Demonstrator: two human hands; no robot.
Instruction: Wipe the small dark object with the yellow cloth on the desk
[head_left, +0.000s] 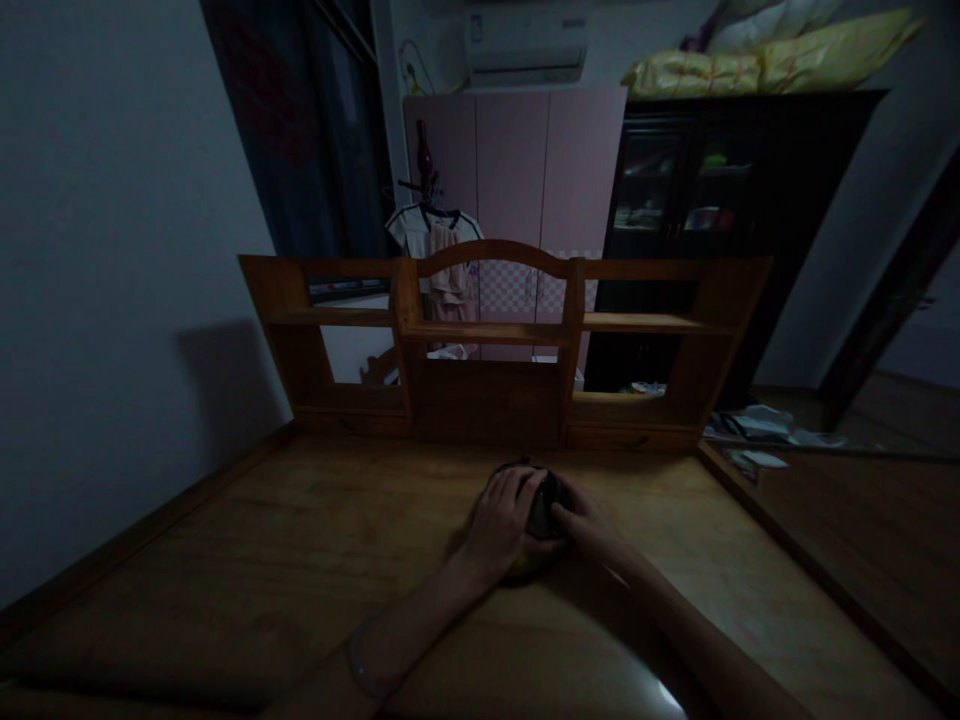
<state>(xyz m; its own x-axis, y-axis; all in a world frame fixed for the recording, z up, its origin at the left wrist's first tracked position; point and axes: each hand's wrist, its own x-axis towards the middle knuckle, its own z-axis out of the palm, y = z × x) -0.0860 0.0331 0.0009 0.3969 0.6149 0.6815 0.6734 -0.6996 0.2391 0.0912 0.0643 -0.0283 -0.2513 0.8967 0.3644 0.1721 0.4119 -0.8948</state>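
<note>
A small dark object, rounded and with its details lost in dim light, sits mid-way across a wooden desk. The left hand cups over its top with fingers curled around it, while the right hand grips its side. Just behind stands a wooden shelf unit, with a pink wardrobe beyond.
</note>
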